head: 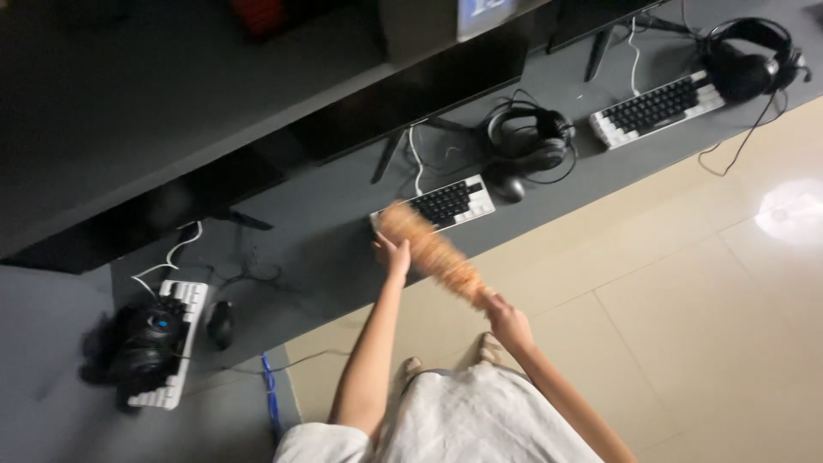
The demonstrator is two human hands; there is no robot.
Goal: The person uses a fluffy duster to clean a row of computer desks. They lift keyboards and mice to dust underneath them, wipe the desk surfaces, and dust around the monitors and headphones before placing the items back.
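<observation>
**A fluffy duster at the long desk**

Over the edge of the long grey desk (pixel 334 257), a person holds a fluffy orange-brown duster (pixel 429 249). It looks blurry. Its soft end is up by the near corner of the middle keyboard (pixel 446 202), which has black keys and a white frame. Its other end points down to the right hand (pixel 506 319). The right hand is closed around the bottom of the duster, out over the pale tiled floor (pixel 686 300). The left hand (pixel 393 254) is up at the desk edge, touching the side of the duster. Its fingers look a bit spread, but it is too blurry to tell if they are holding on.

Just past the middle keyboard sit a dark mouse (pixel 507 188) and black headphones (pixel 525 137). Far to the left, another white keyboard (pixel 176 343) has headphones (pixel 141 343) lying on top of it, with a mouse (pixel 220 324) beside it. Far to the right sit a third keyboard (pixel 656 107) and more headphones (pixel 747 58). Dark screens (pixel 411 94) stand along the back of the desk. A blue cable (pixel 271 394) hangs down by the desk edge. The person wears a white top (pixel 463 420).
</observation>
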